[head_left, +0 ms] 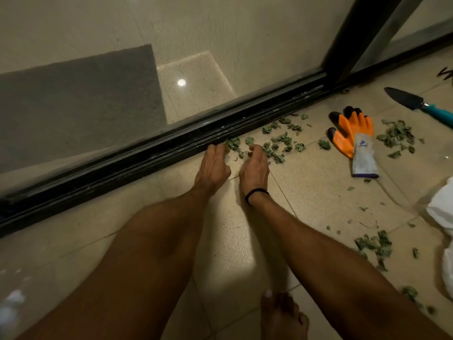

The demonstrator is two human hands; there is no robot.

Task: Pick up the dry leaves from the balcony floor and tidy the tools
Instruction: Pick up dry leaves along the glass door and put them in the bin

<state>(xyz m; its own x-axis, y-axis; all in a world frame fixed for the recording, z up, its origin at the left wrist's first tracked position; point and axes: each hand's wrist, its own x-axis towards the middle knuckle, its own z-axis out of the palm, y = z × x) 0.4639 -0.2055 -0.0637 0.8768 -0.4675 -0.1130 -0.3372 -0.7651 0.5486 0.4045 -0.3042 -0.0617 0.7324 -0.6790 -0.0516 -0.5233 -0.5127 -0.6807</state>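
Left hand (212, 165), fingers pressed together, tips on dry leaves (232, 143) against door track (147, 157); right hand (253, 169) alongside, fingers curled round more leaves; glove (354, 133) and trowel (407, 99) farther along track.

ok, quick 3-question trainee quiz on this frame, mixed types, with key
1. True or false: the orange gloves are being worn.
2. Which wrist carries the black band? A) left B) right C) both
3. Fill the gap: the left hand and right hand reach the dry leaves beside the sliding door's ____.

Key
1. False: they lie unworn on the floor.
2. B
3. track
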